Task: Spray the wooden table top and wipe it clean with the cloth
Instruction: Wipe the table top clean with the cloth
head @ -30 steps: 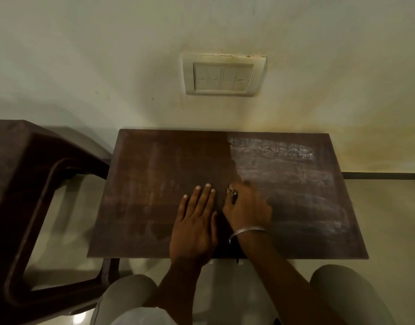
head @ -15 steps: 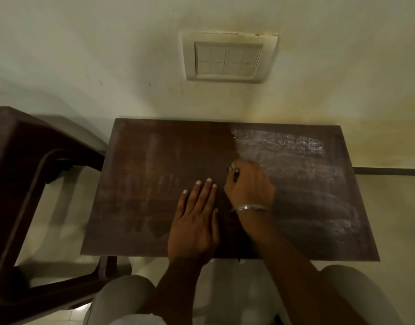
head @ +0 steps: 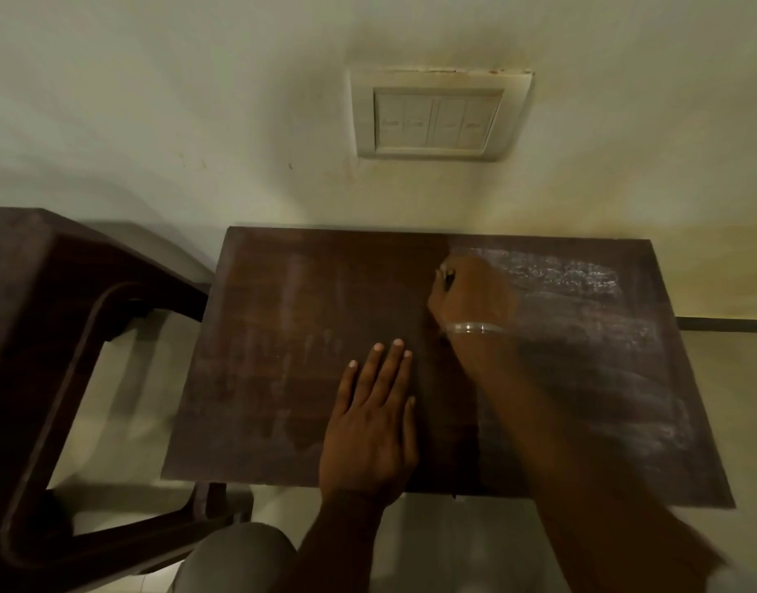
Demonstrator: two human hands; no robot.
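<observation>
Since the earlier frames our right hand (head: 471, 293) has slid from mid-table up toward the far edge of the wooden table top (head: 282, 336), which fills the frame's centre, its right half streaked whitish. Motion blur smears that hand and its bangle (head: 475, 328); its fingers are curled around something small and dark at the knuckles, and we cannot tell whether that is the cloth. Our left hand (head: 370, 430) lies flat at lower centre, fingers straight and close together.

Table top (head: 308, 378): dark brown wood, lying flat against the wall, showing whitish smears across its right half.
Cloth: hardly showing.
</observation>
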